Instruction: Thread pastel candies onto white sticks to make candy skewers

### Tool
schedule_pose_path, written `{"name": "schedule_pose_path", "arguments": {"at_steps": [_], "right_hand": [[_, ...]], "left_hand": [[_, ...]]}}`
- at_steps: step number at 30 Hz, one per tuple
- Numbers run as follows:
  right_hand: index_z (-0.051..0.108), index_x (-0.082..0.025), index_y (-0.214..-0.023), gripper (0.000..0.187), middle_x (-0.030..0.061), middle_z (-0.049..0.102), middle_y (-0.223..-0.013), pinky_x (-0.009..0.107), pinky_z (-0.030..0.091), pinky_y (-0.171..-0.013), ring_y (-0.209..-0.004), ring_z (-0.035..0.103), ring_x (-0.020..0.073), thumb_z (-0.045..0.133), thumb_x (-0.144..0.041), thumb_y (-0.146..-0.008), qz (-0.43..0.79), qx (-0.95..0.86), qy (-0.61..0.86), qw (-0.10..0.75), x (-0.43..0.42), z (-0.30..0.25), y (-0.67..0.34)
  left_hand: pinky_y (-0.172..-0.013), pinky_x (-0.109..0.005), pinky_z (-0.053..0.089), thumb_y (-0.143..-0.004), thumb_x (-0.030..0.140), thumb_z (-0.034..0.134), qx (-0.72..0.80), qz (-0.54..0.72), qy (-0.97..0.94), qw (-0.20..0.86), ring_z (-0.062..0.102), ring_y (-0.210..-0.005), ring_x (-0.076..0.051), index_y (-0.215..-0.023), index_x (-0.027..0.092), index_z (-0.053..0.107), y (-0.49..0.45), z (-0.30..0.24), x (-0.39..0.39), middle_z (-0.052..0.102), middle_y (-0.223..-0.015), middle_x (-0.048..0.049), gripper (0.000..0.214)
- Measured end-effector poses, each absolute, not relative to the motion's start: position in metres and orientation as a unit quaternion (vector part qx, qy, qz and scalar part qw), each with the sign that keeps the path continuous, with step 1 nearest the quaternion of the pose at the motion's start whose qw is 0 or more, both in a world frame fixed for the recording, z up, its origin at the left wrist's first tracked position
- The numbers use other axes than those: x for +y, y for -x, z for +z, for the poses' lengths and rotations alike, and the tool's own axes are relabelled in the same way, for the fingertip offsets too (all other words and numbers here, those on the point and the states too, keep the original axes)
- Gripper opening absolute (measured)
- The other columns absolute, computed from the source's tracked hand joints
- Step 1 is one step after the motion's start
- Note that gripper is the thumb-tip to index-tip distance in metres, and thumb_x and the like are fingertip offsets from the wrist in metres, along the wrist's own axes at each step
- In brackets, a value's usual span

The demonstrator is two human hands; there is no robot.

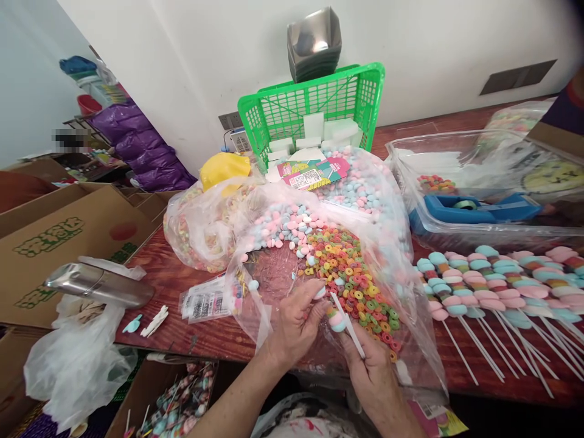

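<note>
My right hand (370, 371) grips a thin white stick (349, 325) that carries a few threaded sweets (336, 319) near its top. My left hand (295, 321) pinches a pale sweet at its fingertips, right beside the stick's tip. Both hands hover over an open plastic bag (274, 274) on the wooden table. Inside it lie a heap of coloured candy rings (351, 274) and pink and blue marshmallow pieces (283, 222).
Several finished candy skewers (493, 286) lie in a row at the right. Behind stand a green basket (314, 100), a clear tub (483, 176) with a blue tape dispenser (479, 208), and a second bag of sweets. Cardboard boxes (64, 237) and a steel flask (98, 284) sit left.
</note>
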State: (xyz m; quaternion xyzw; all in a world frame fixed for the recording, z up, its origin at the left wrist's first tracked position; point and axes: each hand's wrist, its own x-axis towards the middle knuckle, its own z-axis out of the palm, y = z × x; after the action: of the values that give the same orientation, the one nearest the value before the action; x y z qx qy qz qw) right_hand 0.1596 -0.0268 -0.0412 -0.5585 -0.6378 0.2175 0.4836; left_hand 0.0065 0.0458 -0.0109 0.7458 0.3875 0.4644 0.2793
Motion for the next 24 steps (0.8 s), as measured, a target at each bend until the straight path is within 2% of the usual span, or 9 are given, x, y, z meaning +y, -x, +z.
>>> {"name": "schedule_pose_path", "arguments": {"at_steps": [5, 8, 12, 14, 16, 18, 20, 22, 24], "right_hand": [[0.07, -0.014, -0.103, 0.027, 0.0015, 0.067, -0.062, 0.022, 0.05, -0.05, -0.053, 0.063, 0.0165, 0.047, -0.023, -0.093, 0.214, -0.621, 0.542, 0.524, -0.027, -0.05, -0.155], [0.071, -0.015, -0.097, 0.023, 0.002, 0.067, -0.063, 0.022, 0.05, -0.052, -0.055, 0.063, 0.0166, 0.05, -0.023, -0.091, 0.217, -0.601, 0.53, 0.557, -0.027, -0.056, -0.152], [0.07, -0.017, -0.096, 0.019, 0.0032, 0.069, -0.072, 0.025, 0.052, -0.061, -0.062, 0.064, 0.0174, 0.054, -0.025, -0.091, 0.246, -0.567, 0.531, 0.58, -0.025, -0.06, -0.155], [0.07, -0.018, -0.095, 0.02, 0.0019, 0.066, -0.069, 0.025, 0.05, -0.059, -0.059, 0.061, 0.0163, 0.054, -0.029, -0.092, 0.28, -0.529, 0.543, 0.589, -0.023, -0.06, -0.158], [0.069, -0.018, -0.085, 0.024, -0.0002, 0.061, -0.062, 0.023, 0.046, -0.054, -0.054, 0.055, 0.0142, 0.054, -0.035, -0.093, 0.329, -0.485, 0.551, 0.594, -0.02, -0.06, -0.159], [0.068, -0.018, -0.079, 0.03, -0.0003, 0.059, -0.062, 0.023, 0.045, -0.053, -0.055, 0.054, 0.0135, 0.054, -0.04, -0.092, 0.378, -0.448, 0.546, 0.598, -0.018, -0.057, -0.158], [0.068, -0.017, -0.077, 0.033, 0.0011, 0.062, -0.065, 0.024, 0.047, -0.056, -0.058, 0.056, 0.0142, 0.056, -0.045, -0.091, 0.418, -0.422, 0.534, 0.601, -0.016, -0.052, -0.156], [0.068, -0.016, -0.077, 0.036, 0.0022, 0.064, -0.066, 0.025, 0.048, -0.055, -0.058, 0.057, 0.0147, 0.058, -0.049, -0.088, 0.442, -0.406, 0.527, 0.602, -0.014, -0.044, -0.155], [0.067, -0.016, -0.074, 0.038, 0.0028, 0.065, -0.065, 0.025, 0.049, -0.054, -0.056, 0.057, 0.0151, 0.059, -0.051, -0.086, 0.452, -0.405, 0.525, 0.597, -0.014, -0.039, -0.154]], "left_hand": [[-0.09, -0.034, 0.052, -0.093, 0.019, 0.052, 0.368, 0.406, -0.782, 0.295, 0.065, -0.101, -0.02, -0.123, 0.022, 0.061, -0.013, -0.003, 0.027, 0.07, -0.11, -0.0091, 0.032], [-0.086, -0.033, 0.053, -0.095, 0.021, 0.048, 0.373, 0.367, -0.787, 0.327, 0.065, -0.096, -0.02, -0.119, 0.02, 0.064, -0.017, 0.005, 0.018, 0.07, -0.106, -0.0102, 0.029], [-0.09, -0.035, 0.054, -0.095, 0.023, 0.049, 0.333, 0.41, -0.782, 0.331, 0.067, -0.101, -0.021, -0.13, 0.023, 0.057, -0.012, 0.006, 0.018, 0.07, -0.114, -0.011, 0.036], [-0.091, -0.036, 0.054, -0.096, 0.025, 0.049, 0.324, 0.448, -0.762, 0.337, 0.067, -0.104, -0.02, -0.136, 0.026, 0.05, -0.005, 0.006, 0.028, 0.066, -0.123, -0.0113, 0.041], [-0.088, -0.036, 0.056, -0.095, 0.026, 0.05, 0.35, 0.5, -0.715, 0.342, 0.067, -0.101, -0.019, -0.14, 0.027, 0.045, 0.004, 0.007, 0.042, 0.064, -0.127, -0.0113, 0.045], [-0.086, -0.035, 0.057, -0.093, 0.027, 0.054, 0.399, 0.531, -0.669, 0.335, 0.068, -0.097, -0.018, -0.136, 0.026, 0.051, 0.012, 0.01, 0.057, 0.068, -0.121, -0.01, 0.042], [-0.088, -0.035, 0.056, -0.089, 0.027, 0.06, 0.444, 0.508, -0.662, 0.326, 0.068, -0.096, -0.019, -0.117, 0.022, 0.066, 0.015, 0.012, 0.065, 0.073, -0.108, -0.0085, 0.029], [-0.088, -0.035, 0.056, -0.085, 0.027, 0.066, 0.455, 0.47, -0.669, 0.355, 0.069, -0.095, -0.02, -0.102, 0.02, 0.073, 0.013, 0.013, 0.064, 0.075, -0.101, -0.0083, 0.02], [-0.083, -0.034, 0.057, -0.081, 0.028, 0.07, 0.432, 0.453, -0.658, 0.419, 0.069, -0.094, -0.021, -0.108, 0.021, 0.072, 0.006, 0.014, 0.058, 0.074, -0.105, -0.0092, 0.027]]}}
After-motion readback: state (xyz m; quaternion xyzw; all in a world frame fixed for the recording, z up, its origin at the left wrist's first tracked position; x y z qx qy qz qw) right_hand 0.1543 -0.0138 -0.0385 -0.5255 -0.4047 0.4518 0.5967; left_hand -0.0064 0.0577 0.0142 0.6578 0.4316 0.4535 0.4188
